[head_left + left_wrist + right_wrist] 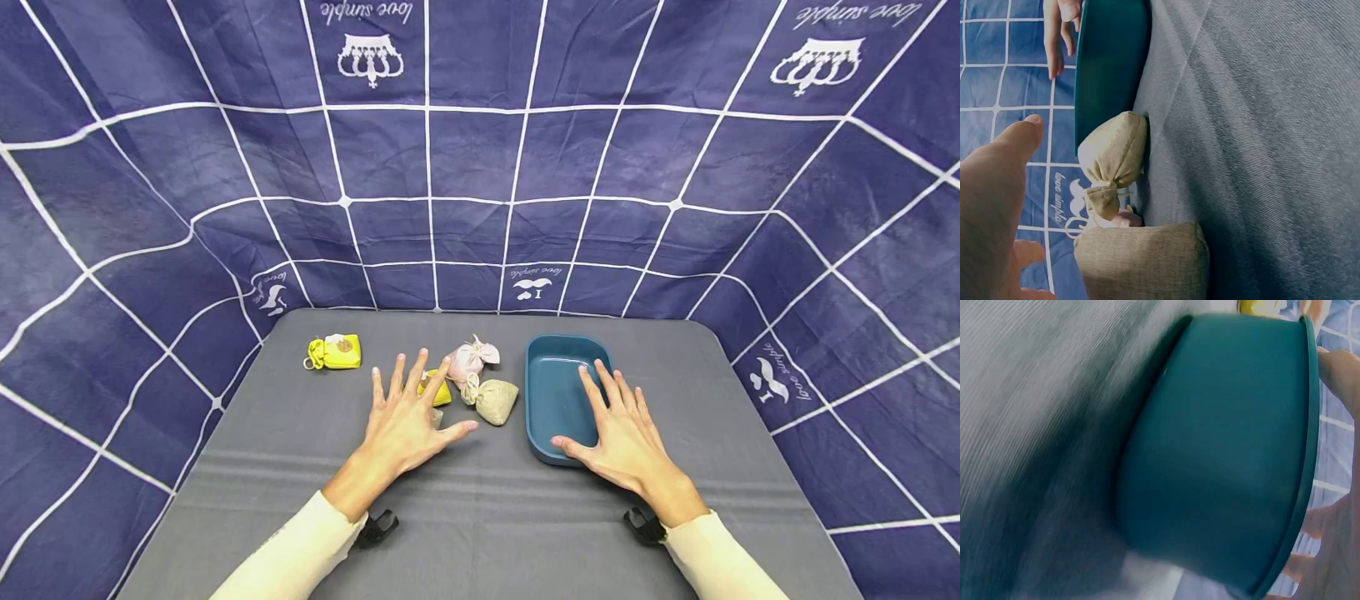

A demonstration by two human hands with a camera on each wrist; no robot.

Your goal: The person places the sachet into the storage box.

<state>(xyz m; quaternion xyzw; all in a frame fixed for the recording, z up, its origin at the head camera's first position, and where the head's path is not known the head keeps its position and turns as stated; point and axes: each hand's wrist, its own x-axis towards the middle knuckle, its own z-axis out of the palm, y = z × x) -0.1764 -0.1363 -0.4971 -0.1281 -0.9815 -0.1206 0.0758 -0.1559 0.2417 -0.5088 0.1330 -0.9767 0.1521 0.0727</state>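
My left hand (401,429) hovers with spread fingers above a group of small pouches, holding none of them. Partly covered by it are a yellow pouch (441,396) and a brown woven bag (1141,265), mostly hidden in the head view. Just right of its fingers lie a pink tied pouch (468,363) and a beige drawstring pouch (497,402). My right hand (622,437) is spread over the right side of a teal rectangular tub (558,392), which has nothing visible inside. Whether its fingers touch the rim I cannot tell.
Another yellow pouch (343,352) with a ring lies at the table's back left. The grey cloth-covered table (480,517) is bounded at the back and sides by blue checked curtains (480,167). Black straps (378,529) sit at both wrists.
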